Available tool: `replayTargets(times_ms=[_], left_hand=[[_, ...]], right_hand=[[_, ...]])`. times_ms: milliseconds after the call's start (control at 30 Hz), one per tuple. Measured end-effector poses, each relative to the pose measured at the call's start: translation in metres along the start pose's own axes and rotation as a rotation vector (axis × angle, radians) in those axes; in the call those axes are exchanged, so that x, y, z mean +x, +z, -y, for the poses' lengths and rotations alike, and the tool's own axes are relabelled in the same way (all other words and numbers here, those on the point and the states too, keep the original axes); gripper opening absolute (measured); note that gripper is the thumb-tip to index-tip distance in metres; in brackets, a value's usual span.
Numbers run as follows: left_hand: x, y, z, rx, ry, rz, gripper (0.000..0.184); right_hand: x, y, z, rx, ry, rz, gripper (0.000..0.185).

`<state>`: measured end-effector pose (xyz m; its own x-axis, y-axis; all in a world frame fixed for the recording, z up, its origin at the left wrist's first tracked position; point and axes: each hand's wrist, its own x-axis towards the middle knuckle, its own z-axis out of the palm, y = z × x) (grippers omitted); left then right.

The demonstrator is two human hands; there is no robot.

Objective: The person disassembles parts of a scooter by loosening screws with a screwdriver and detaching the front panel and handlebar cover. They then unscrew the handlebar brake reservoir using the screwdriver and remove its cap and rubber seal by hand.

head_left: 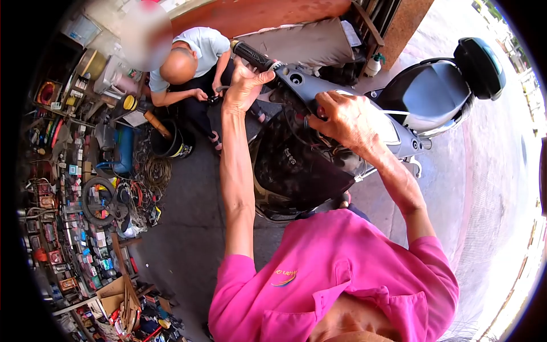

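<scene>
A scooter runs lengthwise from your left hand and right hand toward 2 to 3 o'clock, through the seat. The handlebar grip sits at 12 o'clock, just beside your nearer left hand, half open, thumb out; your right hand curls above the dark front panel, its hold impossible to tell.

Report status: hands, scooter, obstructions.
Left hand at handlebar, right hand curled near its middle. Scooter upright. Another person bent nearby, blocking neither hand.
</scene>
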<state>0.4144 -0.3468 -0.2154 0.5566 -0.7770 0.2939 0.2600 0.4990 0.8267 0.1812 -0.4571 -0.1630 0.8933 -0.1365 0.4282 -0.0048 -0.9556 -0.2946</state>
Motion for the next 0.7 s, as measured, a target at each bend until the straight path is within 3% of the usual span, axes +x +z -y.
replayTargets(times_ms=[133, 333, 467, 500, 633, 700], left_hand=[[0.003, -0.002, 0.001, -0.006, -0.026, -0.011, 0.061], [0.011, 0.005, 0.001, 0.15, -0.031, -0.105, 0.061], [0.025, 0.0, 0.014, 0.261, -0.11, -0.285, 0.073], [0.027, 0.0, 0.014, 0.272, -0.138, -0.281, 0.098], [0.039, -0.014, 0.032, 0.381, -0.148, -0.444, 0.139], [0.047, -0.013, 0.042, 0.525, -0.016, -0.583, 0.102]], right_hand=[[0.005, 0.009, -0.002, -0.058, -0.119, -0.095, 0.021], [0.015, -0.004, -0.006, 0.021, -0.014, -0.077, 0.018], [0.029, 0.002, -0.02, 0.048, 0.044, -0.097, 0.019], [0.031, 0.0, -0.021, 0.056, 0.067, -0.072, 0.019], [0.036, 0.003, -0.026, 0.001, 0.089, -0.033, 0.02], [0.04, 0.006, -0.028, -0.012, 0.09, -0.032, 0.02]])
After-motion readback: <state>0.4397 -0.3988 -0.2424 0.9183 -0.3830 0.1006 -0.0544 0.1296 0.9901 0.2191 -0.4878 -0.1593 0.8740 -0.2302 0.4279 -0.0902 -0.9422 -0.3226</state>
